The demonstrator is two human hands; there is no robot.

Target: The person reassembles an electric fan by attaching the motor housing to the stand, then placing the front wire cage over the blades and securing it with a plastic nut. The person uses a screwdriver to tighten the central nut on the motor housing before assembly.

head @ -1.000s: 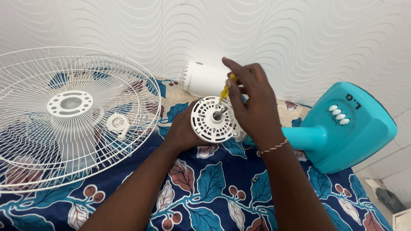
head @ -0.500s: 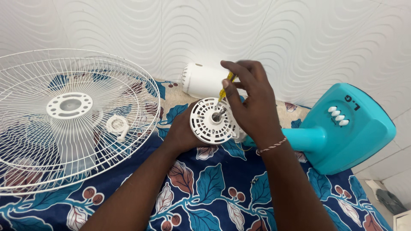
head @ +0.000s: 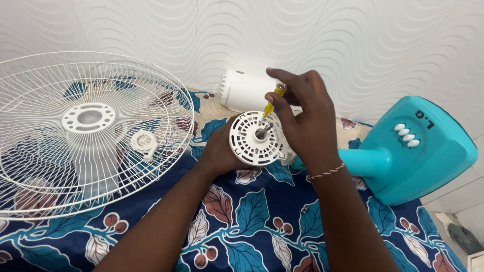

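My left hand (head: 218, 150) cups the left side of a round white vented fan motor housing (head: 250, 143), whose metal shaft (head: 263, 131) points toward me. My right hand (head: 308, 121) pinches a small yellow-handled screwdriver (head: 274, 103) between thumb and fingers. Its tip rests on the housing face just above the shaft. A thin braided band circles my right wrist. The housing sits at the end of a turquoise fan neck (head: 364, 161).
A turquoise fan base (head: 428, 153) with several white buttons lies on its side at right. A white wire fan guard (head: 91, 131) with a small white nut (head: 143, 142) under it lies at left. A white cylindrical cover (head: 242, 90) rests by the patterned wall. A blue leaf-print cloth (head: 252, 216) covers the surface.
The view has shifted slightly, so everything sits a little to the right. My right fingers have turned a little on the screwdriver handle; both hands stay on the housing.
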